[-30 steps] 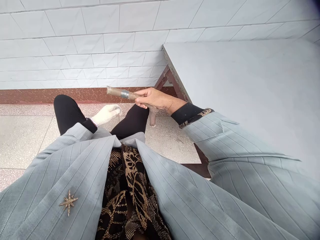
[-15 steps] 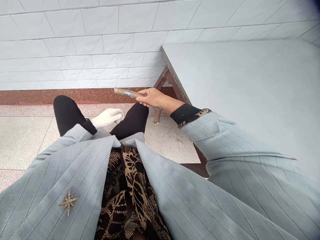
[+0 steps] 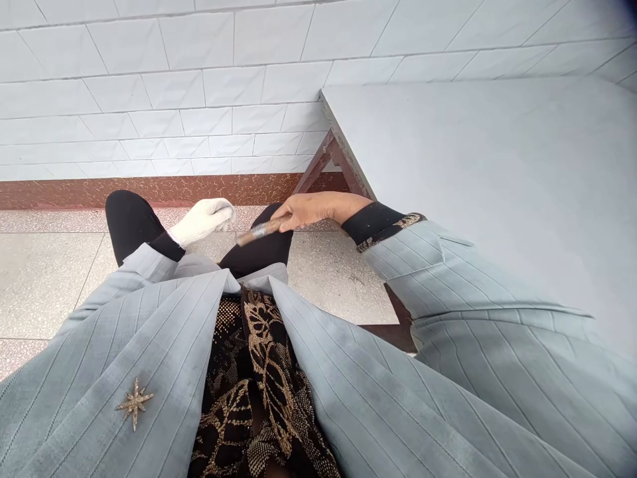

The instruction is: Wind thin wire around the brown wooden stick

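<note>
My right hand (image 3: pixel 304 211), bare, is closed around one end of a short brown wooden stick (image 3: pixel 259 232). Silvery wire seems to be wound about the stick's middle, and its free end points left and down, over my right thigh. To its left, my left hand (image 3: pixel 203 219) wears a white knitted glove. Its fingers are curled closed near a small pale patch at the fingertips; what they hold, if anything, I cannot make out. The stick and the glove are apart.
A grey-topped table or bench (image 3: pixel 472 172) with reddish-brown legs stands to my right against the white tiled wall (image 3: pixel 199 40). A speckled floor (image 3: pixel 338 279) lies below. My dark-trousered knees (image 3: pixel 132 219) are under my hands.
The stick's free end has swung down toward me, and my right hand has dropped slightly. My gloved left hand has risen and shifted a little left.
</note>
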`<state>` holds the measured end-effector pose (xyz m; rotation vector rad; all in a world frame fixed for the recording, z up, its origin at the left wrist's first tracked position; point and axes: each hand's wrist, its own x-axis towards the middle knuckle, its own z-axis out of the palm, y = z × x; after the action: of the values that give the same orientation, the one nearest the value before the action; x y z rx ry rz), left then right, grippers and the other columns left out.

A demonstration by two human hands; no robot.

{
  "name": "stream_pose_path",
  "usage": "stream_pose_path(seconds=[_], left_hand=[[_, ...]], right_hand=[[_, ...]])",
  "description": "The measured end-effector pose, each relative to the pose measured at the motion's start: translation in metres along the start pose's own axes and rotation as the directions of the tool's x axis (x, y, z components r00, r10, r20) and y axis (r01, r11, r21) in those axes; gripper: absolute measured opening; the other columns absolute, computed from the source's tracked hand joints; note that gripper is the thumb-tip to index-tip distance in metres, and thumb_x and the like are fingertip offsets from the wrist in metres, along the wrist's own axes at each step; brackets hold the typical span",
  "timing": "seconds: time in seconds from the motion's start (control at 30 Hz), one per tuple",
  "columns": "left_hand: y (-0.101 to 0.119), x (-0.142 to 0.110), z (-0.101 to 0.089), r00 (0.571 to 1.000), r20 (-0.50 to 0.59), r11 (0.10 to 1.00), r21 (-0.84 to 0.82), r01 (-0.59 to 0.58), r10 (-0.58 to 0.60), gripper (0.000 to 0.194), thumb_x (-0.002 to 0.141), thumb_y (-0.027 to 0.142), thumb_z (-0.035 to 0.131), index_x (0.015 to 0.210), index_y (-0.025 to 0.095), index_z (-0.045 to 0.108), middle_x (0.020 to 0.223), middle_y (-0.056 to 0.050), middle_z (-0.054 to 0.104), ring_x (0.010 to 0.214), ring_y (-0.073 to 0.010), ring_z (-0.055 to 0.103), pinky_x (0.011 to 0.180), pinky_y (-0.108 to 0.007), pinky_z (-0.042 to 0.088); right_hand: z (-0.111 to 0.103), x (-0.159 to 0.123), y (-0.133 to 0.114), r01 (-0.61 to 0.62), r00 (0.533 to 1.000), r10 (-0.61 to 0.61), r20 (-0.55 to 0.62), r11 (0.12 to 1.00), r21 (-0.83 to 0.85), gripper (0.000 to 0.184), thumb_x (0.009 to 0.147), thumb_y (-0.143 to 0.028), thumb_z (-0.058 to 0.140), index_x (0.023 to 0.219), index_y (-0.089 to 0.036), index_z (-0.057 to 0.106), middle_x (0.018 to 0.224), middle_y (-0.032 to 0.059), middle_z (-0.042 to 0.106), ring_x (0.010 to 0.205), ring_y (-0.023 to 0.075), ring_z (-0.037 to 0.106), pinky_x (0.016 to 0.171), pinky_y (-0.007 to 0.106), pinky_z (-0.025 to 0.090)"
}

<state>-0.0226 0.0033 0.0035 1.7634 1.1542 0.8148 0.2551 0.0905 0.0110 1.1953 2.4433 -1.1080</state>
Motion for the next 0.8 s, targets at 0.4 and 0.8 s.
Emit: stream_pose_path(seconds=[0.4, 0.8], left_hand=[[-0.023, -0.011, -0.005, 0.972, 0.226, 0.955, -0.297, 0.013, 0.057, 0.042, 0.097, 0.054, 0.064, 0.088, 0.014, 0.070, 0.067, -0.004, 0.066, 0.059, -0.0105, 0.056, 0.063, -0.026, 0.045], [-0.059, -0.032, -0.030, 0.986, 0.136, 0.905, -0.424, -0.026, 0.093, 0.042, 0.094, 0.054, 0.072, 0.103, 0.013, 0.074, 0.057, 0.001, 0.060, 0.063, -0.0140, 0.064, 0.066, -0.026, 0.050]], right_hand=[[0.000, -0.018, -0.028, 0.379, 0.922, -0.309, -0.234, 0.587, 0.715, 0.035, 0.085, -0.038, 0.085, 0.104, -0.014, 0.068, 0.070, -0.0038, 0.058, 0.055, 0.0059, 0.049, 0.050, 0.019, 0.042], [0.018, 0.013, -0.061, 0.177, 0.940, 0.145, -0.308, 0.564, 0.807, 0.022, 0.091, -0.027, 0.079, 0.092, -0.016, 0.060, 0.065, -0.0030, 0.056, 0.050, 0.0061, 0.047, 0.046, 0.017, 0.040]])
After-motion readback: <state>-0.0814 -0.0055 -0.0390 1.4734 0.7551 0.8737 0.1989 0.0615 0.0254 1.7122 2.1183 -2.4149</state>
